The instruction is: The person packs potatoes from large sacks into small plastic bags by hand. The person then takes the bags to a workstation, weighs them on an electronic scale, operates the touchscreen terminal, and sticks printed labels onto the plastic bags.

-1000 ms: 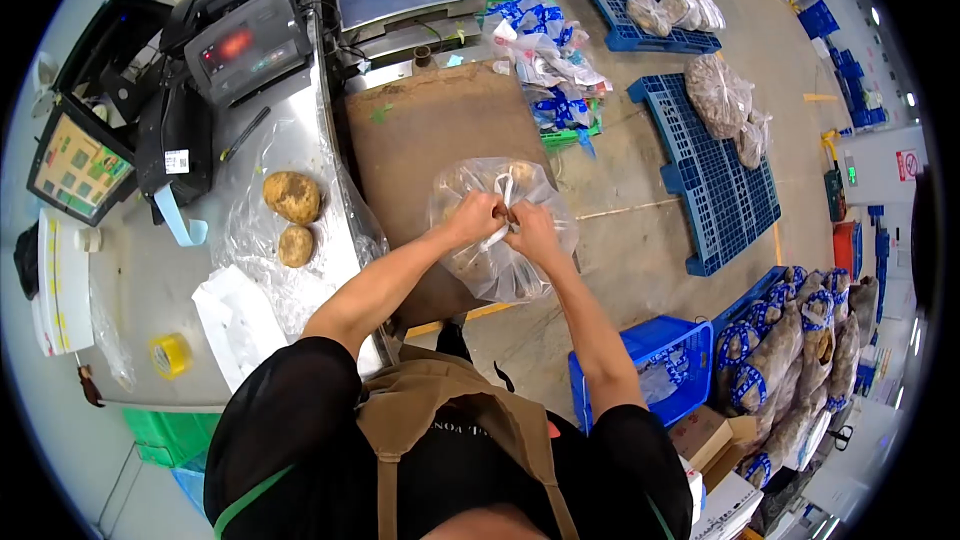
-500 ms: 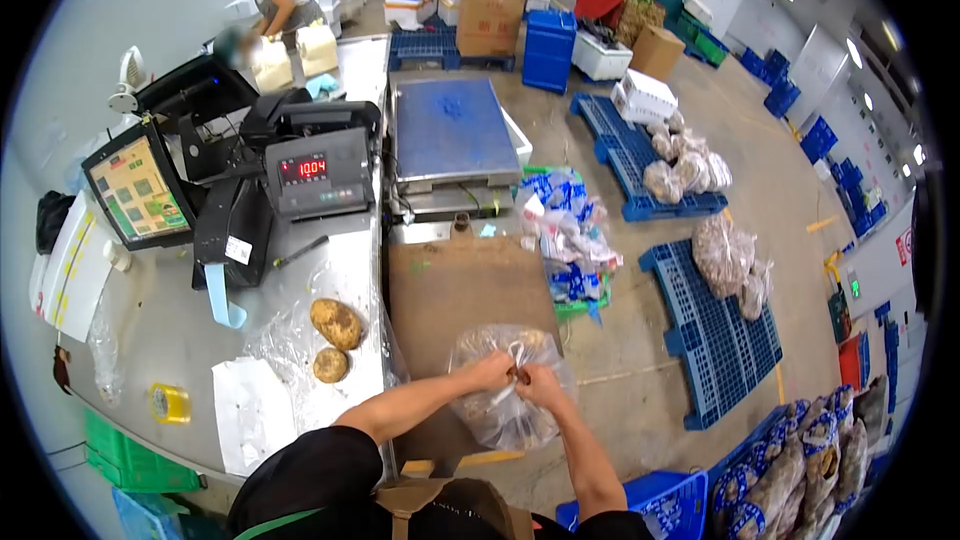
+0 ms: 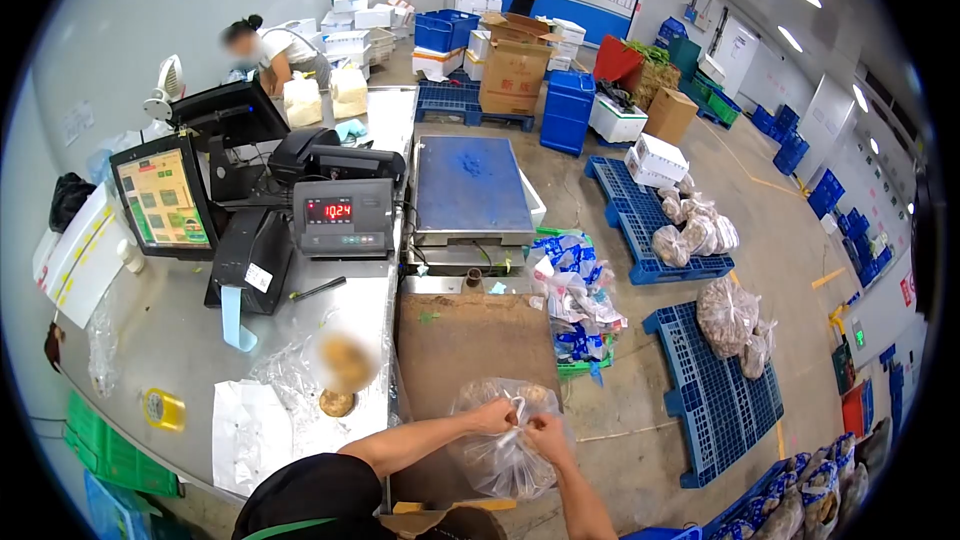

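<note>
Head | bag [image 3: 508, 464] on board [image 3: 470, 340], near right corner | left hand [image 3: 493, 414], right hand [image 3: 545, 434]: fingers pinch its top | step: tying, looks like | next: needs a firm, even pull

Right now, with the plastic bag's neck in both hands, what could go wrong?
If the left hand or right hand slips, the plastic bag's gathered neck may open. The bag seems to overlap the brown platform's right edge, so might slide off. An arm could knock the loose round potato on the counter.
</note>
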`<state>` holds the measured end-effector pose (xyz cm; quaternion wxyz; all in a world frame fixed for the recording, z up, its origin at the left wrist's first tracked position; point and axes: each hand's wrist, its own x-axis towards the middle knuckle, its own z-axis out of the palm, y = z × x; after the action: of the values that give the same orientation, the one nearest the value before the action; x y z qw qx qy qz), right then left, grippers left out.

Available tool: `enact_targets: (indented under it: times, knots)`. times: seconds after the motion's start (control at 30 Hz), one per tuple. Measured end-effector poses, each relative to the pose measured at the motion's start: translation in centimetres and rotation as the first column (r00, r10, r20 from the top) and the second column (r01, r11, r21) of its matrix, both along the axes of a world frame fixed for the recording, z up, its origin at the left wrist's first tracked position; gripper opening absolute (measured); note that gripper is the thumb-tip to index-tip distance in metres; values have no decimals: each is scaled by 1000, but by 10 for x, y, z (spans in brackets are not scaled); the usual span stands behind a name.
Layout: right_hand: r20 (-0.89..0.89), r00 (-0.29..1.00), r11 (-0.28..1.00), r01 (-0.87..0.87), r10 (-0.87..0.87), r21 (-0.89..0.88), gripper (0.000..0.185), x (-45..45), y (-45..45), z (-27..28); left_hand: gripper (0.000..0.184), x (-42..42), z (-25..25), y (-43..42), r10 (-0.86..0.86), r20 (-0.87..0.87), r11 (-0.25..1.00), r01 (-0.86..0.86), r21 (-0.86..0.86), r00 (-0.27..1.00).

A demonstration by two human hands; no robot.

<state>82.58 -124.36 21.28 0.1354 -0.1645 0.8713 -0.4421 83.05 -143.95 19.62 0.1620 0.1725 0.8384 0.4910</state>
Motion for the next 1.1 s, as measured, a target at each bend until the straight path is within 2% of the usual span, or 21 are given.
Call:
enact_targets:
  times: [0.03,0.13,0.23,0.37,0.43,0.53,0.63,0.73,0.83,0.93,1.03,1.1]
  knots:
    - [77,993,995,88,-84,-44,19,0,3,3,21,1,-4,-2,9,20,1000,-9,9,1000]
    - [-127,991,994,-51,39,-96,17,2,6,3,20,-3,-6,1,18,35,999,-19,37,999]
    - [-205,977,996,-69,58,-48,16,10,-5,16,21,-1,-4,7,55,50,998,-57,30,997]
    - [-145,982,993,-120,120,3,15,4,-5,-1,19,3,-1,6,126,60,991,-129,37,990]
    - [-63,979,981,-193,195,35,16,-4,0,4,19,4,4,5,151,87,988,-154,31,985]
    - [-40,966,965,-253,256,73,19,-9,0,9,17,7,10,6,173,87,982,-179,59,981]
    - [18,953,935,-301,303,185,19,-12,-6,20,16,6,9,7,157,60,985,-161,65,986]
    - [2,951,944,-307,309,121,19,-15,-9,13,17,7,7,6,166,77,982,-172,83,983]
    - [18,981,979,-193,192,58,16,-10,-9,11,19,7,20,8,197,91,978,-202,45,976]
    - [-117,984,987,-119,132,110,12,1,-9,16,21,7,7,11,200,39,978,-202,46,979]
    - [-291,952,996,-91,92,17,13,15,-5,-3,21,7,-4,16,207,-17,978,-206,23,978]
    - [-256,962,994,-104,93,-29,13,18,-3,0,19,10,-4,15,205,-49,979,-205,-3,978]
